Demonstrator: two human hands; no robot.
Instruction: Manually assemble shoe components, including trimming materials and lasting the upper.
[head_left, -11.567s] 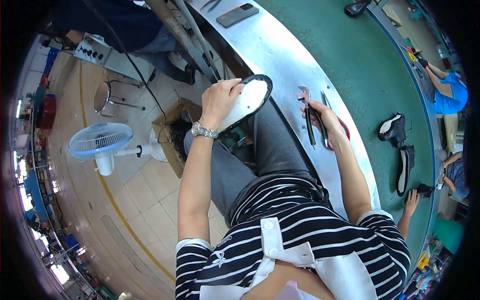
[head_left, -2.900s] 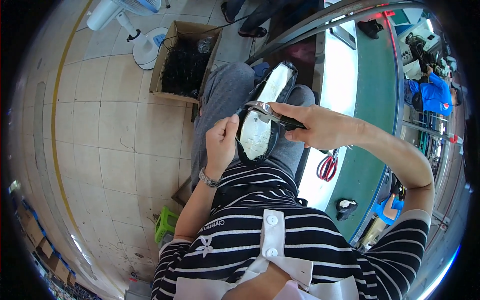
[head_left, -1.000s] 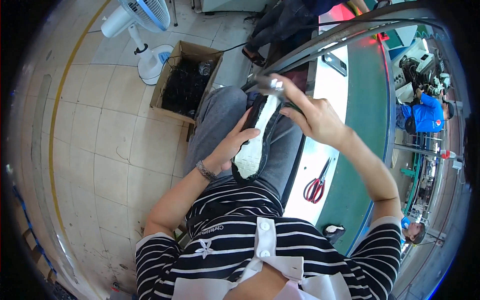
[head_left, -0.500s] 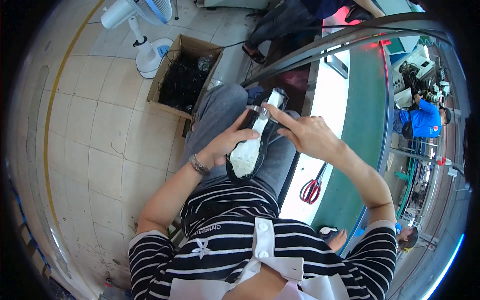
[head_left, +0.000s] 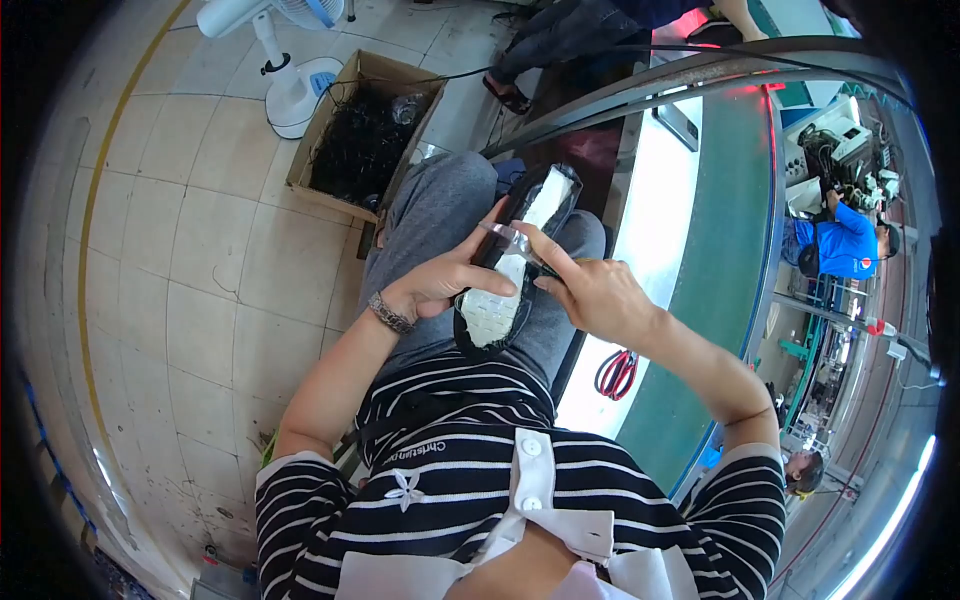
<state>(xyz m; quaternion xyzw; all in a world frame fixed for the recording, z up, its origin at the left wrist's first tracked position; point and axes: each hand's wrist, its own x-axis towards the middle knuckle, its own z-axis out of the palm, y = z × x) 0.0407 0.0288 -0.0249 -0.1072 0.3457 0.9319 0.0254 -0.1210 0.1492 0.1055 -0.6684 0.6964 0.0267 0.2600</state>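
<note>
Across my lap lies a black shoe [head_left: 490, 312], its underside up, with a white layer along the middle. My left hand [head_left: 446, 277] is closed round the shoe's left side, the thumb pressed on the white underside. My right hand [head_left: 603, 298] grips a hand tool [head_left: 512, 238] with a short shiny metal end, which lies across the shoe's narrow middle. Its handle is mostly hidden in my fingers, and its exact kind does not show.
On the white bench strip to my right are red-handled scissors [head_left: 617, 374] and a phone [head_left: 677, 126]. Alongside runs a green conveyor belt [head_left: 712, 270]. An open cardboard box [head_left: 300, 168] of black scraps and a white fan [head_left: 290, 104] stand front left. Other people work beyond.
My right hand and the tool have moved a little left and nearer to me along the shoe. The left hand keeps its hold. A hand by the belt at lower right has gone from view.
</note>
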